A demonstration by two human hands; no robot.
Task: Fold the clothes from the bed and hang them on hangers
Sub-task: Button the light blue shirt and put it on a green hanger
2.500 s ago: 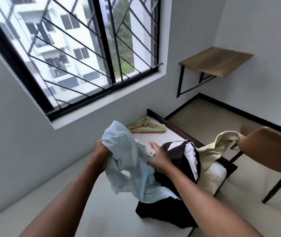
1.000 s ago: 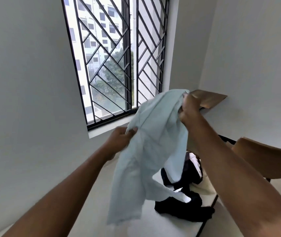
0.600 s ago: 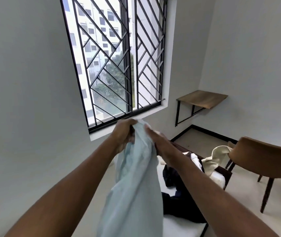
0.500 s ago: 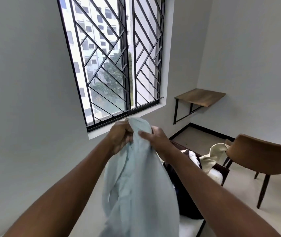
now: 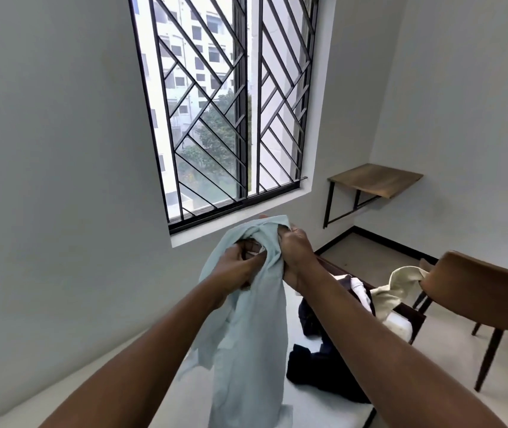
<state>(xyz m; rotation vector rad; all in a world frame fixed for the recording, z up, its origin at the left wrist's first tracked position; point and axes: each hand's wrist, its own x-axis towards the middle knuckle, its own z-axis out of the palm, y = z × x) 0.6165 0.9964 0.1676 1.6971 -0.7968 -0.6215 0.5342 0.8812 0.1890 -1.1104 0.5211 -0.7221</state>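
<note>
- the left grip [image 5: 237, 268] is clamped on the pale blue garment [image 5: 252, 335], with the fingers curled into a bunched fold near its top edge.
- the right grip [image 5: 296, 257] is clamped on the same garment, just beside the left grip. thumb and fingers pinch the uppermost fold.
- location: the garment is held up in the air in front of the window [image 5: 231, 118] and above the bed [image 5: 317, 407]. its length hangs down between the forearms. whether the hem touches the mattress cannot be told.
- handling (judgement): the cloth appears thin, light and limp. it has no stiffness, so it drapes, twists and gathers wherever it is unsupported. it is not fragile, but a loose pinch may let it slide.
- where to take hold (judgement): locate the collar or the shoulder seams. set one grip on each and move them apart along the top edge so the body hangs flat for folding.
- the dark clothes [image 5: 323, 366] lie in a heap on the bed. a cream garment [image 5: 401, 285] lies at the far end, beside the chair [image 5: 478, 291].
- no hanger is in view.
</note>
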